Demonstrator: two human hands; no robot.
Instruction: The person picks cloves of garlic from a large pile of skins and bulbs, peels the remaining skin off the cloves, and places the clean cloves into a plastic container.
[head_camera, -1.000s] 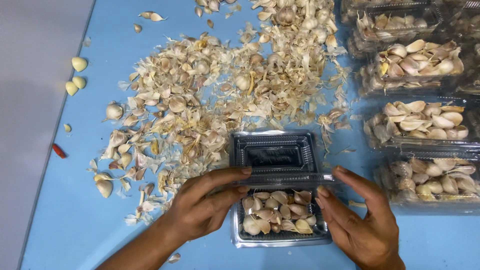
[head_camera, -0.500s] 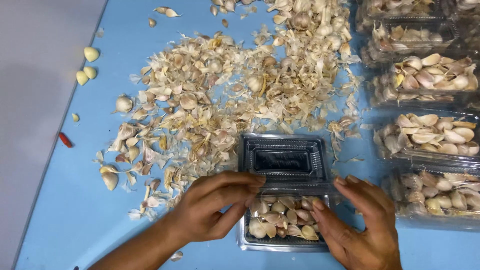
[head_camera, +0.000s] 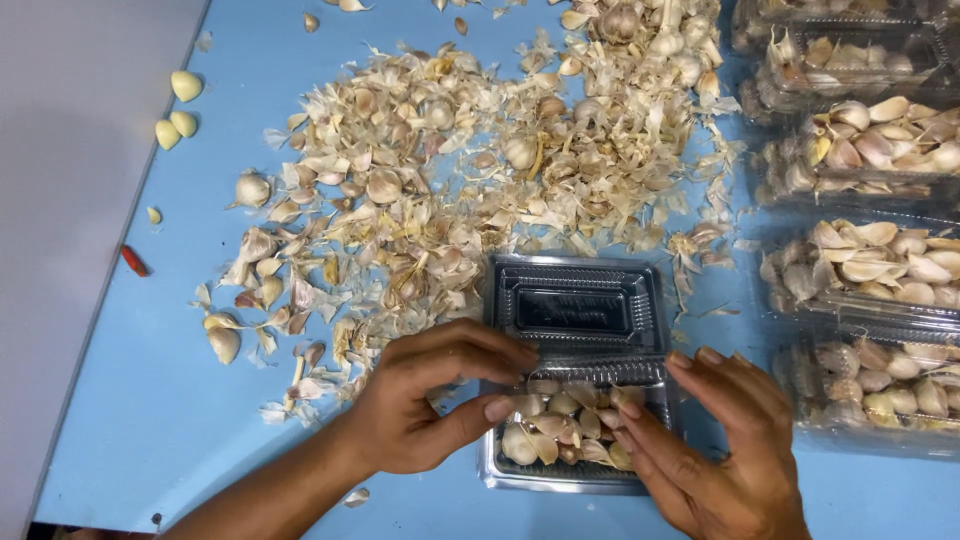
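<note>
From the head view I see a clear plastic clamshell box (head_camera: 575, 400) on the blue table (head_camera: 150, 400), its hinged lid (head_camera: 577, 308) lying open and flat on the far side of the box; the near half of the box is filled with garlic cloves (head_camera: 560, 432). My left hand (head_camera: 425, 410) rests on the left edge of this box, fingers bent, thumb and forefinger pinching the rim near the hinge; my right hand (head_camera: 720, 450) is at the right edge of the box, fingers stretched and close together, the tips touching the cloves; it holds nothing that I can see. I judge the step in hand is settling the cloves into the box; the next move, I think, calls for levelling the cloves under the rim.

The box is thin, glossy and ribbed; the cloves are smooth, curved, cream with pinkish skin. Beyond the lid spreads a heap of garlic skins (head_camera: 450, 170), dry, papery, flaky; right of the box stand several filled boxes (head_camera: 870, 260); far left of the box lie a few peeled cloves (head_camera: 180, 105), yellowish.
</note>
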